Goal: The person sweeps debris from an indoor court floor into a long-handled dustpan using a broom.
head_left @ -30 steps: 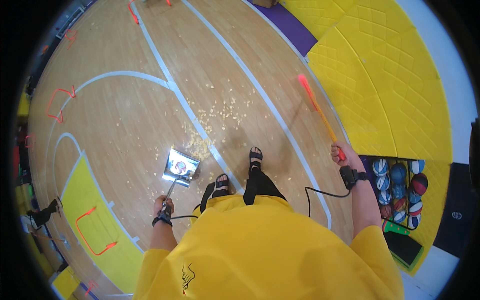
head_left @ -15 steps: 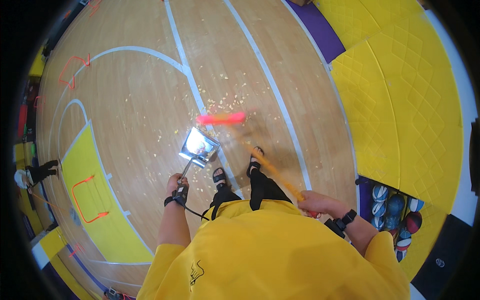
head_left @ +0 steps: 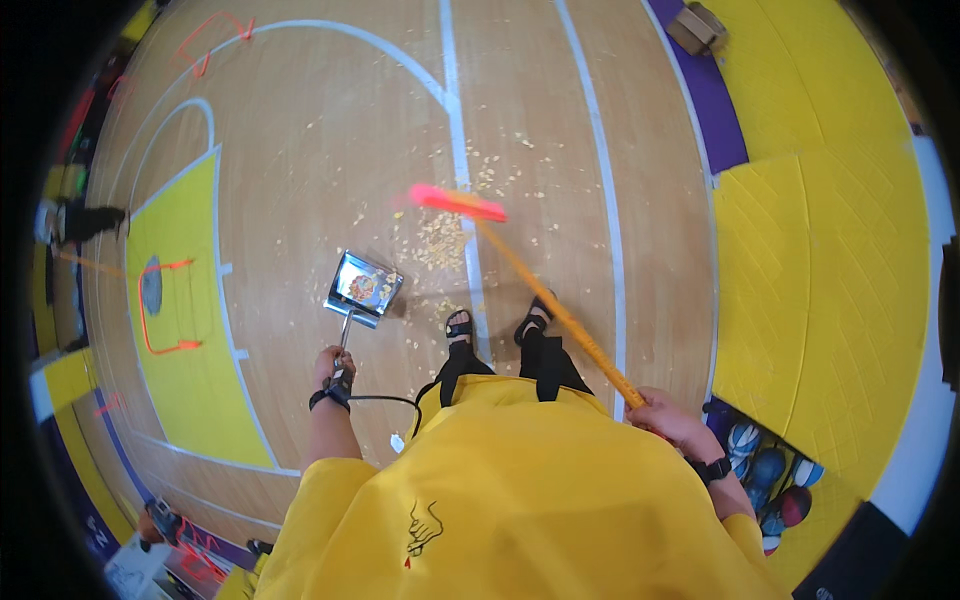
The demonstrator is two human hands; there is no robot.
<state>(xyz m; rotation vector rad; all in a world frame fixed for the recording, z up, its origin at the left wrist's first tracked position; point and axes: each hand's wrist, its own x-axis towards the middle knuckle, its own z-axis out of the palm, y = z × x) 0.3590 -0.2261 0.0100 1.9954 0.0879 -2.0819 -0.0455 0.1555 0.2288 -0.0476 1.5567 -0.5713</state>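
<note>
Orange-handled broom (head_left: pixel 545 295) runs on a diagonal in the head view: its long axis goes from the right hand (head_left: pixel 665 418) at lower right up and leftward to the pink brush head (head_left: pixel 455 203), which sits over the wood floor (head_left: pixel 300 180) just above a loose heap of pale crumbs (head_left: pixel 440 240). Right hand is clamped round the top end of the stick, fingers wrapped. Left hand (head_left: pixel 333 368) is closed on the thin handle of a metal dustpan (head_left: pixel 365 288); pan lies fwd of that hand, mouth facing up-right toward the heap, w/ some bits already inside. Key relation: crumbs lie between brush head and pan, brush on the far side, pan on the near-left side, so the heap is nearer the left hand than the right. Hands are well apart, one each side of the yellow shirt (head_left: pixel 520 490). Sandalled feet (head_left: pixel 495 325) stand just right of the pan, beside a white court line (head_left: pixel 462 150). More crumbs scatter farther up the floor. Only one view here.
</note>
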